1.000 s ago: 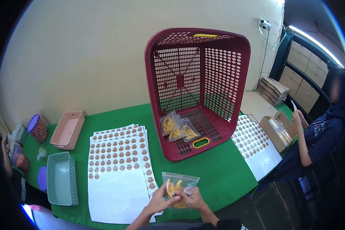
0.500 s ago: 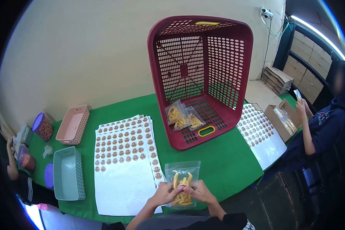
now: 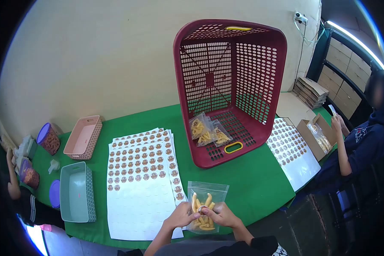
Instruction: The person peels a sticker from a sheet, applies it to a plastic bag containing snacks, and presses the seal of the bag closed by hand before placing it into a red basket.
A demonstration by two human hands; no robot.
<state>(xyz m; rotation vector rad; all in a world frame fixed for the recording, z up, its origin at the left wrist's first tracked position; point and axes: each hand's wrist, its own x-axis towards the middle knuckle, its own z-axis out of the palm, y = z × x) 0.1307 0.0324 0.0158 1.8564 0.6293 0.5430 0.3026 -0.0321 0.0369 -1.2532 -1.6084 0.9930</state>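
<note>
A clear zip bag of yellow finger-shaped snacks [image 3: 209,192] is upright at the table's front edge, between my hands. My left hand [image 3: 181,216] grips its left side, thumb over the front. From the right, my right hand [image 3: 224,215] holds the same bag, its thumb pressing on a round sticker [image 3: 202,209] on the bag's face. My fingers behind the bag are hidden. To the left lie sheets of round stickers [image 3: 141,205], the lower part of the top sheet bare of them.
A maroon basket [image 3: 209,160] lies on its side with several snack bags [image 3: 204,130] inside. Green [image 3: 91,192] and pink [image 3: 71,155] trays and a purple-lidded jar [image 3: 49,143] stand left. At right, a person [image 3: 358,141] holds a packet beside a carton [image 3: 303,130].
The view has shifted slightly, so the basket and sheets sit a little further right. My hands still hold the bag, and my right thumb has moved slightly on the sticker.
</note>
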